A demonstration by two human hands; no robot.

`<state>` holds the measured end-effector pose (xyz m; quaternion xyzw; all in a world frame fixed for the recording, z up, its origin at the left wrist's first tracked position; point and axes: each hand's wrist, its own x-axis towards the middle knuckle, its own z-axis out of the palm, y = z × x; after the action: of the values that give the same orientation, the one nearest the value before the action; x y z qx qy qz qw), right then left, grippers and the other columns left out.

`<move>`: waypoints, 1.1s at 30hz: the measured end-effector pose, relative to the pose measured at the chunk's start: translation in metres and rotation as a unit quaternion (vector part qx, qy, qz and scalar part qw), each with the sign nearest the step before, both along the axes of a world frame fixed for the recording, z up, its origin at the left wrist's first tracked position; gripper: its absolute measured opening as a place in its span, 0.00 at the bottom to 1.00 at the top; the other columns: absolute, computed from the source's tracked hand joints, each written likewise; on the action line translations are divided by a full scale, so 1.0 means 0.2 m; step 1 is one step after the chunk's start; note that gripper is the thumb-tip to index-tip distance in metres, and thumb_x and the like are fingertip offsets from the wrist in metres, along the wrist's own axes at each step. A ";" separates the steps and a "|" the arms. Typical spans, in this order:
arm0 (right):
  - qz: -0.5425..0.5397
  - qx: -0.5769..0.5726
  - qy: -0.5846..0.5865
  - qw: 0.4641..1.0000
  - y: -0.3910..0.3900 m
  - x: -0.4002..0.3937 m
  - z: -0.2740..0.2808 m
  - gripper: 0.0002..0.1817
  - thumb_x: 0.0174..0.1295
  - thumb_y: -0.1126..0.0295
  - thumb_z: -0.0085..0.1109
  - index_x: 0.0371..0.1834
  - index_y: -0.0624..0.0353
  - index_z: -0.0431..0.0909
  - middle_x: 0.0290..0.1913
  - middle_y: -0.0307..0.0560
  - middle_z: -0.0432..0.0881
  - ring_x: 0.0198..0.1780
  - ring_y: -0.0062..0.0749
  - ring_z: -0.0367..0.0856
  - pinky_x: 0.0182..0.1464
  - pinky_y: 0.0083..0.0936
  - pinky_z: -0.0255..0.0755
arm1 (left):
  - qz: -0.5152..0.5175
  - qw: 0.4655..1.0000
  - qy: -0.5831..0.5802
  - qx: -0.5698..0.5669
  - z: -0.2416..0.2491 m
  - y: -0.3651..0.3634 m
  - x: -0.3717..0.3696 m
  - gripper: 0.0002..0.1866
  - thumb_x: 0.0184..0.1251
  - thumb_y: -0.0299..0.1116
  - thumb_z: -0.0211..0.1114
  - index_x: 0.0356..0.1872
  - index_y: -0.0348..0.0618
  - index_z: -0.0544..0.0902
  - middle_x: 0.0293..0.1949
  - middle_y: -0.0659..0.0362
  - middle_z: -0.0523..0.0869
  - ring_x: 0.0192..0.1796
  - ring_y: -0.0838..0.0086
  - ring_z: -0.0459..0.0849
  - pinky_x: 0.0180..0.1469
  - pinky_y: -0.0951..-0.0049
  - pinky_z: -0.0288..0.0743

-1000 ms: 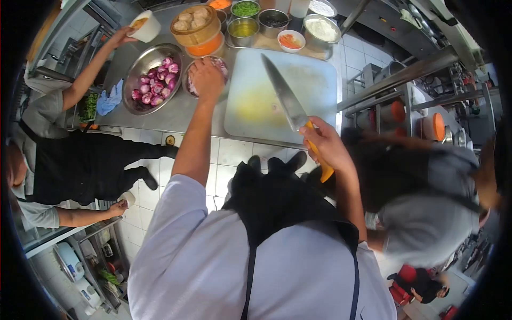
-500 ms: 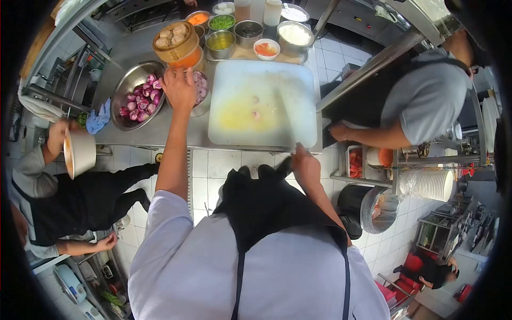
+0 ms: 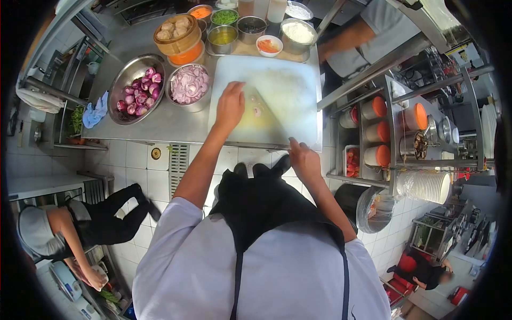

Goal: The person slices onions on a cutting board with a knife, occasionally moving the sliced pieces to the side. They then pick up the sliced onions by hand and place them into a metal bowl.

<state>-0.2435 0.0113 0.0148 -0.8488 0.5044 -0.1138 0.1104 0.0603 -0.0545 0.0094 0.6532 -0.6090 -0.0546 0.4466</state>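
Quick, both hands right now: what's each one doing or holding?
Left hand: palm down on the cutting board, holding nothing visible.
Right hand: at the board's near edge; grip cannot be told.

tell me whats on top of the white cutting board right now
The left hand lies on the cutting board, beside a few small pinkish pieces and a yellowish stain. Whatever is beneath that hand is covered.

The left hand (image 3: 230,105) has left the bowl of sliced onion (image 3: 189,85) and now lies on the cutting board (image 3: 282,90) — the right hand (image 3: 304,160), earlier raising a knife, sits at the board's near edge.
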 end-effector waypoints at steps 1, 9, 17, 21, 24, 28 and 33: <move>0.010 0.002 -0.029 1.000 0.03 -0.01 0.02 0.20 0.70 0.65 0.64 0.64 0.53 0.77 0.36 0.57 0.85 0.33 0.56 0.87 0.34 0.49 0.80 | -0.004 1.000 -0.020 0.013 -0.06 -0.02 0.00 0.14 0.69 0.22 0.62 0.54 0.33 0.86 0.57 0.45 0.86 0.58 0.48 0.85 0.62 0.52 0.79; -0.153 0.471 -0.409 0.767 0.15 -0.19 -0.09 0.20 0.80 0.60 0.60 0.68 0.56 0.77 0.26 0.39 0.78 0.23 0.24 0.78 0.25 0.23 0.72 | -0.174 0.977 -0.106 0.056 -0.07 0.06 -0.02 0.14 0.67 0.30 0.70 0.51 0.40 0.89 0.50 0.52 0.84 0.56 0.53 0.81 0.60 0.55 0.77; -0.124 0.499 -0.424 0.745 0.18 -0.05 -0.18 0.22 0.81 0.60 0.57 0.72 0.57 0.75 0.28 0.37 0.77 0.23 0.20 0.74 0.24 0.21 0.68 | -0.145 0.982 -0.018 0.117 -0.14 0.08 -0.09 0.18 0.63 0.31 0.75 0.55 0.42 0.89 0.46 0.52 0.85 0.50 0.56 0.85 0.55 0.58 0.80; -0.110 0.507 -0.434 0.736 0.16 -0.03 -0.18 0.22 0.81 0.59 0.57 0.72 0.56 0.75 0.29 0.37 0.78 0.23 0.20 0.74 0.24 0.21 0.68 | -0.123 0.984 0.019 0.126 -0.19 0.07 -0.09 0.20 0.64 0.28 0.76 0.57 0.42 0.89 0.48 0.52 0.86 0.44 0.60 0.90 0.51 0.62 0.84; -0.111 0.510 -0.420 0.743 0.15 -0.03 -0.13 0.23 0.81 0.59 0.58 0.72 0.57 0.75 0.30 0.38 0.78 0.23 0.20 0.75 0.24 0.21 0.68 | -0.107 0.983 0.056 0.136 -0.18 0.08 -0.09 0.20 0.64 0.27 0.76 0.58 0.42 0.90 0.49 0.53 0.87 0.41 0.65 0.91 0.48 0.66 0.86; -0.099 0.513 -0.415 0.745 0.11 0.00 -0.04 0.22 0.81 0.60 0.58 0.72 0.57 0.75 0.30 0.39 0.78 0.23 0.20 0.74 0.24 0.21 0.69 | -0.079 0.985 0.110 0.111 -0.08 0.10 -0.06 0.19 0.64 0.26 0.77 0.56 0.42 0.91 0.47 0.54 0.87 0.40 0.68 0.91 0.46 0.69 0.86; -0.032 0.523 -0.418 0.742 -0.02 0.19 0.19 0.20 0.80 0.63 0.59 0.70 0.57 0.76 0.30 0.39 0.77 0.23 0.21 0.75 0.24 0.21 0.69 | -0.012 0.991 0.132 0.014 0.19 0.16 0.14 0.18 0.62 0.24 0.76 0.54 0.43 0.91 0.46 0.52 0.88 0.40 0.63 0.90 0.46 0.65 0.84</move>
<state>-0.2052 0.0077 0.0531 -0.5084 0.4149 -0.1790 0.7330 0.0880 -0.0229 0.0470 0.6390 -0.5515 -0.1540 0.5136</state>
